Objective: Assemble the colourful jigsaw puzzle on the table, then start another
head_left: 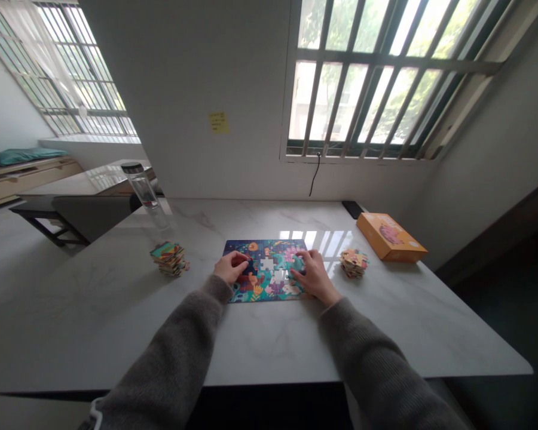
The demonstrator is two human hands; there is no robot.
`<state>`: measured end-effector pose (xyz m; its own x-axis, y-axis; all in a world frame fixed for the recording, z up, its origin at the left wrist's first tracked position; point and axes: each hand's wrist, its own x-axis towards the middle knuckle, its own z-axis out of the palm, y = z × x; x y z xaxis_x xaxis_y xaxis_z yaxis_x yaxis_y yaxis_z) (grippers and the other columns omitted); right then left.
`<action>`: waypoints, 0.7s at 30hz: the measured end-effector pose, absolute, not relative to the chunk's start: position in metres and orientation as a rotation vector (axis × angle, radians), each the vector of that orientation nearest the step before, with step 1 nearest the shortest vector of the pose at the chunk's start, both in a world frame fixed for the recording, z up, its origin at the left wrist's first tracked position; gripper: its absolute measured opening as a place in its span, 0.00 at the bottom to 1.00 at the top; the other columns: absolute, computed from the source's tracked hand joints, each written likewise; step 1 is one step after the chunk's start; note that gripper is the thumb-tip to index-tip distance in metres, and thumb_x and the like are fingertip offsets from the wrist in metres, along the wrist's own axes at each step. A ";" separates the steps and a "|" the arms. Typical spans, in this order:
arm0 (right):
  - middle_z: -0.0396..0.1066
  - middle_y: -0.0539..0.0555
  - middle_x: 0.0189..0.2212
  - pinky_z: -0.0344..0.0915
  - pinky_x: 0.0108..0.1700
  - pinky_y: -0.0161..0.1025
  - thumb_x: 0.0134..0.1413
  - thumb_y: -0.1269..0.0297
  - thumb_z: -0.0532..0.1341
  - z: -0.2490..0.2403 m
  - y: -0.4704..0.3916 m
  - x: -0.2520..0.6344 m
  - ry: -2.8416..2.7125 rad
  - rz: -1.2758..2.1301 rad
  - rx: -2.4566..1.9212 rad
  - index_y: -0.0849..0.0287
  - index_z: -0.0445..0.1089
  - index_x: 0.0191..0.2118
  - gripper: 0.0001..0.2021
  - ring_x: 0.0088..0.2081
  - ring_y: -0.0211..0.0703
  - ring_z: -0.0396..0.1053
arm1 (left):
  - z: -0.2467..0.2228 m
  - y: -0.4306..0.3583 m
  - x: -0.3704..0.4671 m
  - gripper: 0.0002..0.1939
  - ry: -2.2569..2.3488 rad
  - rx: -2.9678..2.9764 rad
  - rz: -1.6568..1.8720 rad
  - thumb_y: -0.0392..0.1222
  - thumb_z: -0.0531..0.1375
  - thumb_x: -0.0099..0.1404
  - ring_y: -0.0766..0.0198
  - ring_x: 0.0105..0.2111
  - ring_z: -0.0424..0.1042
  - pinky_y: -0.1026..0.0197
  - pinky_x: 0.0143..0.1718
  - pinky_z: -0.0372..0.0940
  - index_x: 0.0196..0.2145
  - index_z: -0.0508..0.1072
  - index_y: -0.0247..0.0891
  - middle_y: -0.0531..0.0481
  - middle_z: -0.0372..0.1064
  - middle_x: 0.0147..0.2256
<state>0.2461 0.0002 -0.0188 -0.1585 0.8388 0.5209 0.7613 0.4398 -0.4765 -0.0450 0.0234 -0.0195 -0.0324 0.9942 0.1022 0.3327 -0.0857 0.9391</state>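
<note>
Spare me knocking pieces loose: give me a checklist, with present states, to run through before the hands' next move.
1. Gaps in the puzzle visible between the hands: ok.
2. Left hand free of any loose piece: cannot tell, fingertip detail too small.
3. Right hand free of any loose piece: cannot tell, same reason.
4. Left stack apart from the left hand: ok.
5. Right stack evenly aligned: not ok, edges jut out.
</note>
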 end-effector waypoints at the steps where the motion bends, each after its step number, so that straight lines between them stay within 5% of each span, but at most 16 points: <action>1: 0.61 0.59 0.44 0.68 0.53 0.55 0.51 0.66 0.67 -0.017 0.000 0.247 -1.937 0.119 -1.317 0.57 0.67 0.52 0.21 0.47 0.56 0.65 | -0.020 0.023 -0.045 0.12 1.474 1.539 1.134 0.46 0.69 0.57 0.61 0.30 0.76 0.59 0.33 0.73 0.35 0.76 0.38 0.49 0.78 0.32; 9: 0.60 0.59 0.48 0.69 0.53 0.54 0.53 0.67 0.68 -0.007 -0.015 0.226 -1.899 0.113 -1.103 0.52 0.61 0.60 0.29 0.49 0.55 0.65 | -0.006 0.014 -0.042 0.08 1.862 2.099 1.176 0.41 0.63 0.60 0.49 0.46 0.69 0.47 0.52 0.60 0.38 0.79 0.41 0.43 0.74 0.43; 17: 0.59 0.61 0.53 0.65 0.59 0.60 0.57 0.66 0.66 -0.006 -0.037 0.191 -2.005 0.116 -0.948 0.46 0.43 0.70 0.42 0.55 0.56 0.62 | 0.004 -0.008 -0.001 0.16 1.102 1.885 1.038 0.53 0.59 0.64 0.62 0.30 0.69 0.61 0.34 0.63 0.33 0.75 0.36 0.50 0.73 0.30; 21: 0.59 0.60 0.54 0.64 0.60 0.59 0.56 0.65 0.67 -0.004 -0.039 0.192 -2.010 0.166 -0.915 0.47 0.49 0.69 0.40 0.57 0.56 0.62 | 0.000 -0.008 0.001 0.16 1.083 1.840 1.012 0.54 0.61 0.62 0.66 0.26 0.65 0.62 0.30 0.61 0.29 0.72 0.36 0.53 0.69 0.26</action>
